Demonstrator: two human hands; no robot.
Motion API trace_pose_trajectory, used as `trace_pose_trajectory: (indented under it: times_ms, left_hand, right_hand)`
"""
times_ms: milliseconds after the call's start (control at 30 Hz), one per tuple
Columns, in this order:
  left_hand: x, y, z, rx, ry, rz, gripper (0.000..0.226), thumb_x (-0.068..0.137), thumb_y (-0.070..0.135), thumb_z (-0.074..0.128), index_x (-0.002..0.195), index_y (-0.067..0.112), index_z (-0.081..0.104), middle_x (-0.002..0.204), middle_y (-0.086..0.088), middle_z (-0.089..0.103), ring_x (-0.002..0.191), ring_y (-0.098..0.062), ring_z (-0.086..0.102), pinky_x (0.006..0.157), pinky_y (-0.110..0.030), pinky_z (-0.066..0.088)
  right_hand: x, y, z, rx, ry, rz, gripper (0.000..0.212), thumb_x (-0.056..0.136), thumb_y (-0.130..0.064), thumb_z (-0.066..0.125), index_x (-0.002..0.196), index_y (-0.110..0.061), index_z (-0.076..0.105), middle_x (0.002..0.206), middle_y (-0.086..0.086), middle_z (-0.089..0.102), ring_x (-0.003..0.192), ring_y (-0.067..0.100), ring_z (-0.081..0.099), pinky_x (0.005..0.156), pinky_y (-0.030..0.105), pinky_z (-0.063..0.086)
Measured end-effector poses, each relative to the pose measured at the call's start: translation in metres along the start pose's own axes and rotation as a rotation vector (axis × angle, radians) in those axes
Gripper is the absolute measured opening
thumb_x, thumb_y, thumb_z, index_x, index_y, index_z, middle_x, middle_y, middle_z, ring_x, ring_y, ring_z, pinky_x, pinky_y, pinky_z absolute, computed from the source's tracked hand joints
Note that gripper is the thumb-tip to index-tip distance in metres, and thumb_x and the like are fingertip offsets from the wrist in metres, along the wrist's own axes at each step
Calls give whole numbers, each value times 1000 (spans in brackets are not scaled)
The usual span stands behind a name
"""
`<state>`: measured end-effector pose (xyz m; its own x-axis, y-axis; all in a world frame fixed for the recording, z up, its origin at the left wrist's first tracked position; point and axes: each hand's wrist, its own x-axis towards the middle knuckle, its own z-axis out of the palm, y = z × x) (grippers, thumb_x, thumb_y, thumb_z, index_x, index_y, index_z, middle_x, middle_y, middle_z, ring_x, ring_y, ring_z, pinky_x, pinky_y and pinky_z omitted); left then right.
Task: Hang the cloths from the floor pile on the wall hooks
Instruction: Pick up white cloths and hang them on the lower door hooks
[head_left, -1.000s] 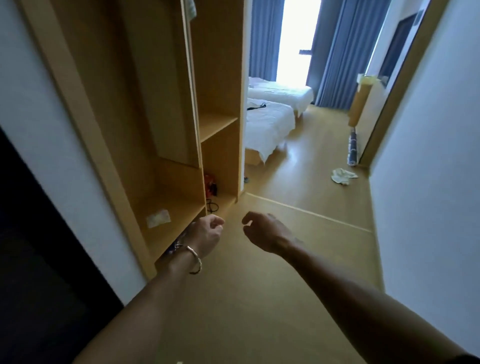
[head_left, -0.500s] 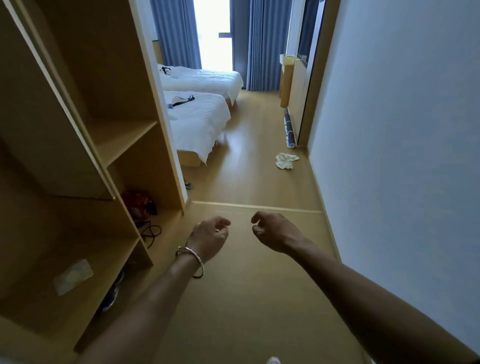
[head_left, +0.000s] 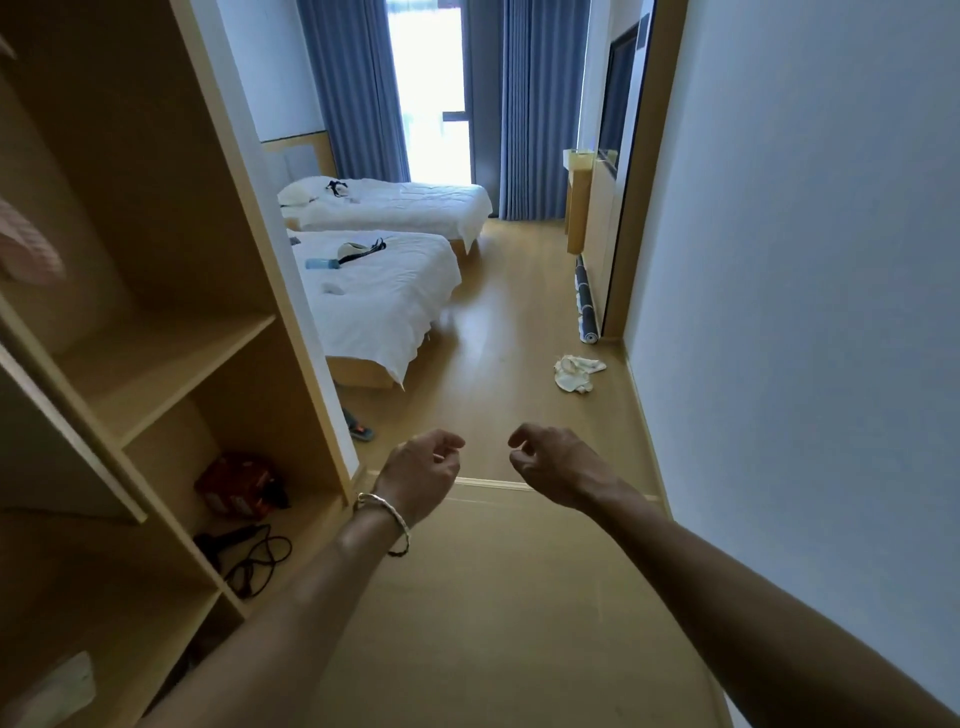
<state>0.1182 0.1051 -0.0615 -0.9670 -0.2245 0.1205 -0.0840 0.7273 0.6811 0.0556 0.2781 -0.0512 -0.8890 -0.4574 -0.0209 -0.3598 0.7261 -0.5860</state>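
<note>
Your left hand (head_left: 422, 477) and right hand (head_left: 555, 470) hang loosely curled, holding nothing; the cloths (head_left: 575, 372) lie on the floor (head_left: 498, 332) at 1 o'clock.

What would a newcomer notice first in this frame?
Two bare forearms stretch forward at centre, the left hand and right hand empty, fingers loosely curled. Past them a crumpled pale cloth pile lies on the wooden floor close to the right wall. Two white beds and a bright window fill the far room.
</note>
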Motion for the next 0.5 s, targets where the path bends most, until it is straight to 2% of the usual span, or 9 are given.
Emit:
trace_pose_trajectory:
  times_ms: [100,300,500]
  left_hand:
    - [35,10,17,-11,-28,18,23,92,15,54,112,16,64,107,-2,69,96,-14,64,90,-33,52]
    - [120,23,50,-13,-64,57,24,92,15,54,115,15,63,107,-2,69,96,-16,64,89,-31,52]
    - [233,30,86,-27,-76,108,25,91,15,54,114,17,64,108,0,69,94,-12,63,76,-16,42]
  right_hand:
    - [28,20,-12,-4,7,3,30,94,-23,50,121,-16,61,115,7,67,102,21,62,86,30,48]
    - [93,56,-31,-26,10,23,30,95,-24,50,123,-16,60,117,6,66,102,20,62,88,32,51]
    - [188,95,-54,-85,37,54,30,95,-27,51,122,-17,59,116,5,66,101,19,62,90,38,53]
